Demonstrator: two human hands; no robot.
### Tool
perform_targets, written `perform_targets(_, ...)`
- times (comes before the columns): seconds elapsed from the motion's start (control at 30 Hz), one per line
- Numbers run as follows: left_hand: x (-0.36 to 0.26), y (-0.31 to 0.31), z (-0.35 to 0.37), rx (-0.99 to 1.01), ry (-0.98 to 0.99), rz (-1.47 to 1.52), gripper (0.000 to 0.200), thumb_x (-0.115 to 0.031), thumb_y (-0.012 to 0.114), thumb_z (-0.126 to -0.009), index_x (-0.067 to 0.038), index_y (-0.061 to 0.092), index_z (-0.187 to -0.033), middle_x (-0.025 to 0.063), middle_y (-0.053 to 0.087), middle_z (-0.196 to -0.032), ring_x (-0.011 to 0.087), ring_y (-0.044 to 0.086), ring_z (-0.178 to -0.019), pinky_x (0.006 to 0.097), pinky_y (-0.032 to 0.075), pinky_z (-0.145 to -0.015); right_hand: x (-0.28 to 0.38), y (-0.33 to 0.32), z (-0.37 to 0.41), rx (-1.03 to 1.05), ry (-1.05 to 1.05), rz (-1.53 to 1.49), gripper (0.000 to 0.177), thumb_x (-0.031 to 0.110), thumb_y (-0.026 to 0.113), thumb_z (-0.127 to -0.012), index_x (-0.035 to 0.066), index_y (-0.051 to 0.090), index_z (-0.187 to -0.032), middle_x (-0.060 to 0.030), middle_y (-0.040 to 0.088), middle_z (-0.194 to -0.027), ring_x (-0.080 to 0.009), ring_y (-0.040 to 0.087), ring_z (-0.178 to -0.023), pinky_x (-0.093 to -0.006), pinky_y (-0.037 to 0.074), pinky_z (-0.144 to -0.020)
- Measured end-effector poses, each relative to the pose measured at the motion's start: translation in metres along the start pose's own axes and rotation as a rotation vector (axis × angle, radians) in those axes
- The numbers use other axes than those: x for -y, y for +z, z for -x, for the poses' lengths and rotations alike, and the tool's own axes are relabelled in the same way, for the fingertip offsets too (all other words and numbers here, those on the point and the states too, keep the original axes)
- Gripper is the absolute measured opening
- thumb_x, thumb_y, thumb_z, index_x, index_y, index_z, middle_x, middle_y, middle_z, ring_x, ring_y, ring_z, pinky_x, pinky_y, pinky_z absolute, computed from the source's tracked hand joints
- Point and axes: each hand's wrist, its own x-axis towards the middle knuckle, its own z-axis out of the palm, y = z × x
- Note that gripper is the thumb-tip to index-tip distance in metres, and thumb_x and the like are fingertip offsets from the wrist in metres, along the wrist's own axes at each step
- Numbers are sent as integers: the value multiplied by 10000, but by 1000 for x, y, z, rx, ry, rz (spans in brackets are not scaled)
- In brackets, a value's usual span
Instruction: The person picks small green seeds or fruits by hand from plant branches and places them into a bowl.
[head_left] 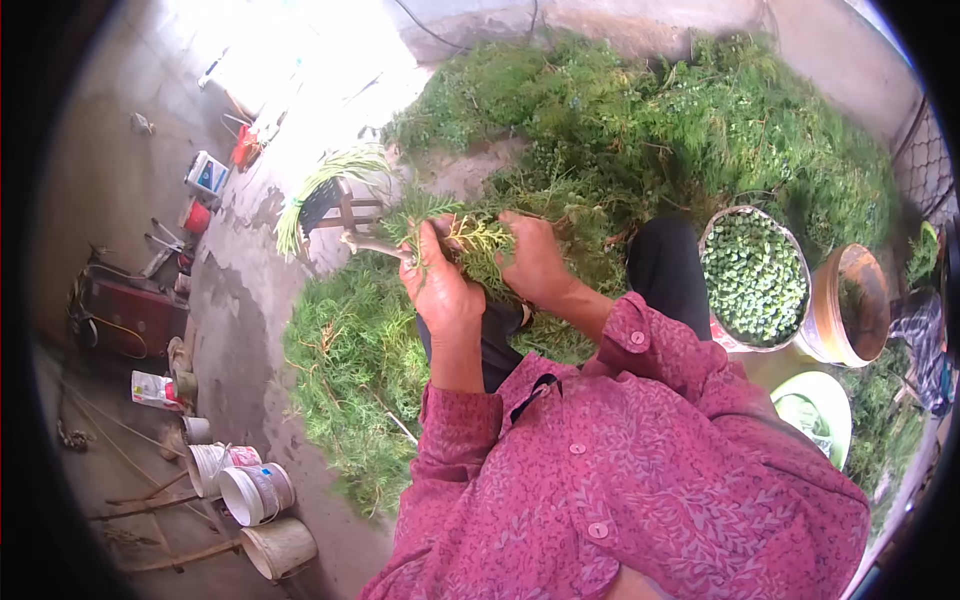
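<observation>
In my left hand (444, 285) is a cut conifer branch (372, 244), its bare woody end pointing left out of the closed fingers. Flat green and yellowish sprigs (478, 236) of the branch spread between my two hands. Fingers bent, my right hand (535, 258) closes on the foliage at the right side; its fingertips are partly hidden by leaves. Just beyond the branch stands a small dark stool (345, 212) with a bundle of pale green strips (310, 200) draped on it.
Heaped conifer cuttings (600, 110) cover the floor ahead, with another pile (350, 350) at left. At right stand a bucket of small green cones (755, 275), a brown-rimmed bucket (845, 305) and a pale green basin (820, 410). White buckets (255, 492) line the left side.
</observation>
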Motion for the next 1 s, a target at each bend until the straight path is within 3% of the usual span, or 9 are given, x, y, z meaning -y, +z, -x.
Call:
perform_targets(0.17,0,8,0,-50,-39,-40,119,-155,526,-864,-50,551,-814,51,587,-774,132,535,-670,294,478,-593,-12,2,-1,-44,-151,57,144,86,580,-670,-39,522,-709,-238,548,-674,-406,547,-677,-435,442,-599)
perform_targets(0.37,-4,1,-14,-223,-85,-51,180,-203,553,-848,-25,563,-825,79,585,-771,178,553,-662,321,480,-573,-8,-7,2,271,-54,228,160,131,530,-693,-29,526,-698,-235,552,-655,-426,537,-638,-454,452,-608)
perform_targets(0.47,-14,-31,-40,-220,-108,-96,334,-324,560,-831,-24,536,-975,111,559,-963,227,537,-855,394,458,-731,0,-26,6,405,-96,210,146,90,518,-705,-29,569,-772,-182,585,-644,-333,576,-565,-399,468,-547)
perform_targets(0.5,-21,-34,-44,-250,-94,-120,411,-372,554,-826,-26,519,-1044,134,532,-1080,248,512,-975,431,429,-832,5,-34,8,489,236,-113,181,75,504,-734,-22,575,-868,-130,585,-629,-244,560,-533,-341,450,-511)
perform_targets(0.53,-23,-46,-52,-69,-161,-35,514,-424,533,-820,-45,468,-1161,154,373,-1291,277,333,-1191,472,251,-996,8,-39,10,560,569,-441,234,60,490,-762,-15,581,-965,-79,584,-613,-155,544,-502,-282,432,-475)
perform_targets(0.63,-21,-53,-56,-262,-144,-144,523,-420,537,-818,-65,452,-1193,151,342,-1319,278,295,-1222,452,220,-1017,9,-48,6,558,706,-851,334,72,507,-760,31,551,-1089,-23,596,-675,-34,489,-501,-171,399,-445)
perform_targets(0.67,-20,-55,-57,-235,-160,-114,518,-405,533,-826,-75,432,-1212,137,412,-1257,272,391,-1150,436,306,-973,7,-45,4,532,673,-898,283,87,528,-793,33,541,-1071,-25,581,-689,-36,482,-494,-149,380,-434)
perform_targets(0.9,-17,-62,-60,-151,-203,-36,529,-408,509,-842,-71,398,-1235,139,435,-1229,264,428,-1113,435,346,-940,21,-50,-3,547,702,-1256,156,113,496,-869,36,576,-979,-11,548,-682,-48,463,-513,-156,315,-411)
perform_targets(1.0,-21,-44,-48,-205,-212,-52,482,-403,495,-854,-58,439,-1185,126,490,-1154,256,470,-1051,433,386,-899,41,-55,-12,571,635,-1030,157,121,531,-838,-7,581,-915,-32,561,-669,-94,506,-539,-209,369,-421)
